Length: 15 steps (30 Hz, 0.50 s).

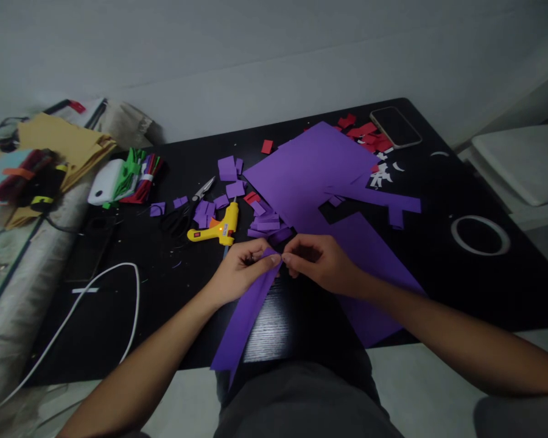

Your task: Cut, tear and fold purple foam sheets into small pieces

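My left hand (243, 271) is closed on a folded purple paper strip (244, 325), thumb on top near the strip's upper end. The strip slants down toward me, its lower end parted into two layers past the table edge. At that upper end my right hand (317, 261) pinches, thumb and forefinger together at the paper's tip. Just beyond my hands lie a yellow glue gun (219, 228), black-handled scissors (194, 207) and several small purple paper pieces (265, 222). Under my right forearm rests a purple sheet (379, 274).
A larger purple sheet (310, 170) lies at the back, beside red paper scraps (369, 137) and a phone (396, 126). A white ring (480, 235) is on the right. Bundled green stems (130, 173) and a white cable (134, 292) lie on the left of the black table (452, 292).
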Tool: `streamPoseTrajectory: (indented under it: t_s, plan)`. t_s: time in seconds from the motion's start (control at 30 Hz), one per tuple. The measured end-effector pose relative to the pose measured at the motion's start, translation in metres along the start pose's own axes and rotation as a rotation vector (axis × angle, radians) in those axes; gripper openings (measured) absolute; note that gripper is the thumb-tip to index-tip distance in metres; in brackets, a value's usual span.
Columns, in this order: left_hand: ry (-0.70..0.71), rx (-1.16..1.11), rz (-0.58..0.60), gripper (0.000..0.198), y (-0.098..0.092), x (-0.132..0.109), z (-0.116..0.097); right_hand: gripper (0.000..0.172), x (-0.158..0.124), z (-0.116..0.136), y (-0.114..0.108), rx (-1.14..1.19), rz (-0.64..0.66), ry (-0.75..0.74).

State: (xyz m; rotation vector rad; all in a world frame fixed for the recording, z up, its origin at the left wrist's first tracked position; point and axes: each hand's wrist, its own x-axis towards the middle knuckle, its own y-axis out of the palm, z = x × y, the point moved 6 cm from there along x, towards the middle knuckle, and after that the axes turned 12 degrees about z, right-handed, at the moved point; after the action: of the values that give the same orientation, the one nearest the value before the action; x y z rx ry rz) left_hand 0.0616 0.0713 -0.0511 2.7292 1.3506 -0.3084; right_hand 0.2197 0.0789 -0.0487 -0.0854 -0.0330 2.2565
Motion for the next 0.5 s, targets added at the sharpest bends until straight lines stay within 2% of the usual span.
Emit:
streamPoseTrajectory:
  t_s: [0.3, 0.5]
  plan:
    - [0.048, 0.104, -0.055, 0.032, -0.0030, -0.0001, -0.0055, 0.019, 0.0024, -0.0048, 0.0001, 0.096, 0.033, 0.016]
    - [-0.002, -0.063, -0.018, 0.031, 0.0009, 0.0012, -0.0023, 0.023, 0.0042, -0.0091, -0.0008, 0.132, 0.041, 0.037]
